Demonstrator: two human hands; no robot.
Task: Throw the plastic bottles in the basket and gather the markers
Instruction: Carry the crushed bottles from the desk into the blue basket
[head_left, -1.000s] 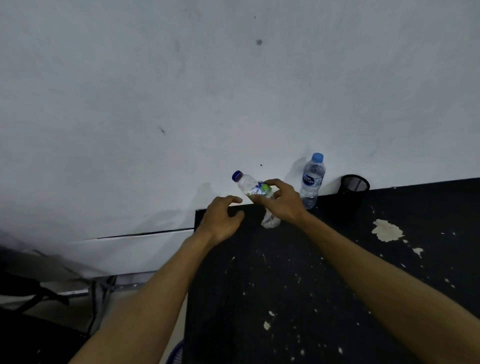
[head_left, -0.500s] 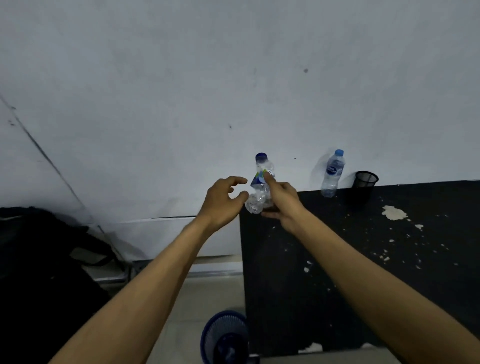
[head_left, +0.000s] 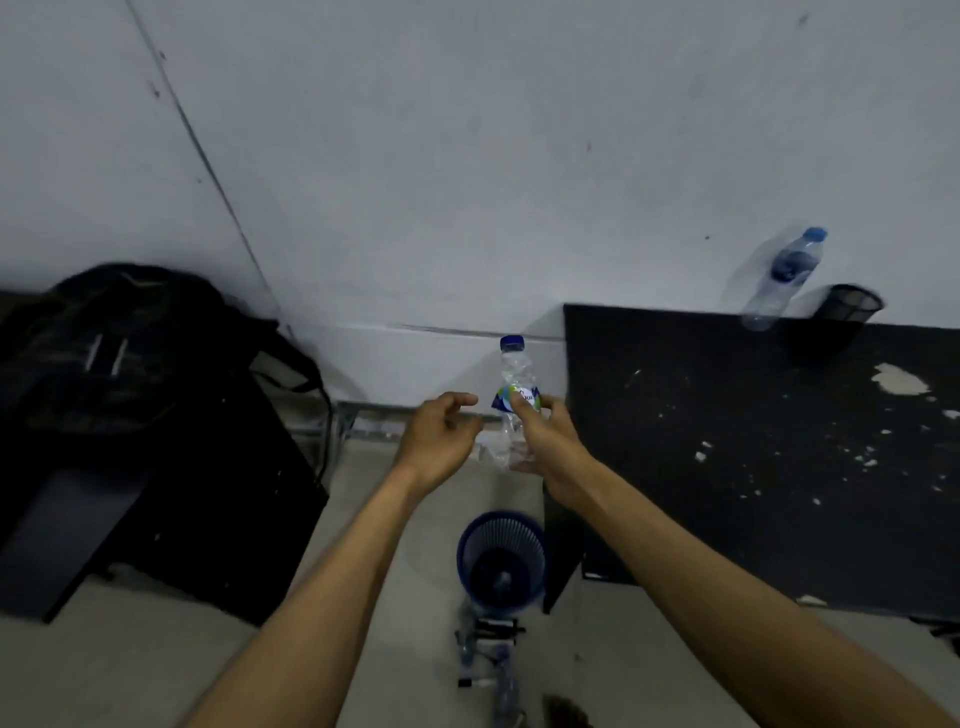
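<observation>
My right hand (head_left: 545, 441) grips a crumpled clear plastic bottle (head_left: 511, 379) with a dark blue cap, upright, just left of the black table (head_left: 753, 457). My left hand (head_left: 441, 441) hovers beside the bottle with curled fingers, holding nothing. A blue mesh basket (head_left: 501, 558) stands on the floor below my hands, against the table's left side. A second clear bottle (head_left: 784, 280) with a light blue cap stands at the table's back edge by the wall. Blurred plastic bottles and what look like markers (head_left: 488, 654) lie on the floor in front of the basket.
A black mesh cup (head_left: 847, 306) stands on the table next to the second bottle. A black backpack (head_left: 130, 343) rests on a dark piece of furniture at the left. The white wall runs behind everything. The tabletop has chipped pale patches.
My right hand has carried the crumpled bottle off the table's corner to the left, above the floor. The view has swung down and left, showing the basket and backpack.
</observation>
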